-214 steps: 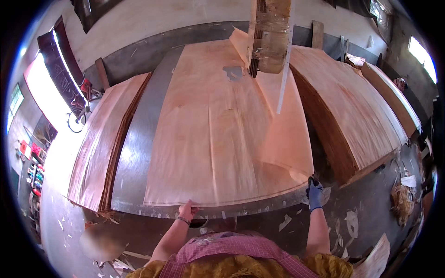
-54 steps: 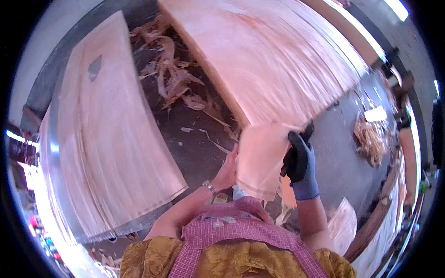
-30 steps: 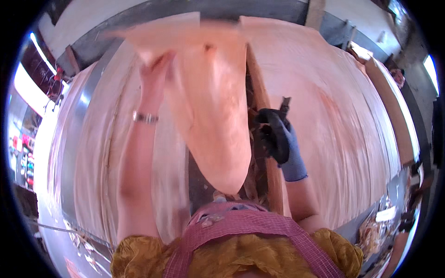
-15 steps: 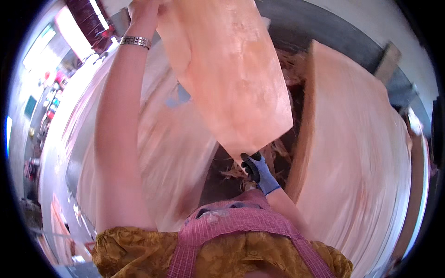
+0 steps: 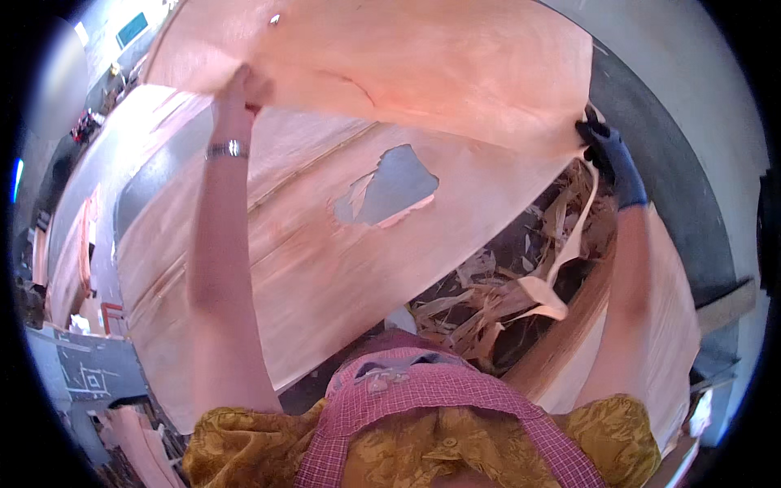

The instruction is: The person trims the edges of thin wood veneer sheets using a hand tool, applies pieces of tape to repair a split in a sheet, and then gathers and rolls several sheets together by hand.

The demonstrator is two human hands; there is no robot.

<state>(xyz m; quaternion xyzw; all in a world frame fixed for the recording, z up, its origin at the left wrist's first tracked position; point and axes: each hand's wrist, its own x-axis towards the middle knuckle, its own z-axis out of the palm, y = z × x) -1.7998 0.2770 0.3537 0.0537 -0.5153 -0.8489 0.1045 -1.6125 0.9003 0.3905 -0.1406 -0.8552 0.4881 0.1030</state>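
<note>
A wide, thin sheet of pale orange wood veneer (image 5: pixel 439 61) spans the far side, held at its near edge by both hands. My bare left hand (image 5: pixel 244 91), with a metal watch band at the wrist, is closed on that edge, a little blurred. At the sheet's right corner my right hand (image 5: pixel 612 154), in a blue and black glove, grips the veneer. Under it lies another veneer sheet (image 5: pixel 301 276) with a ragged hole, through which a grey surface (image 5: pixel 399 183) shows. A curled veneer strip (image 5: pixel 574 240) hangs below my right hand.
Torn veneer scraps (image 5: pixel 480 301) lie in the dark gap before me. To the right stands a thick stack of veneer (image 5: pixel 651 301), with a wooden board (image 5: pixel 724 309) beyond it. A grey-white wall (image 5: pixel 691 73) curves along the far right.
The veneer sheet has swung from lengthwise to crosswise at the far side. My right hand has moved from near my apron to the far right. The holed sheet beneath now shows.
</note>
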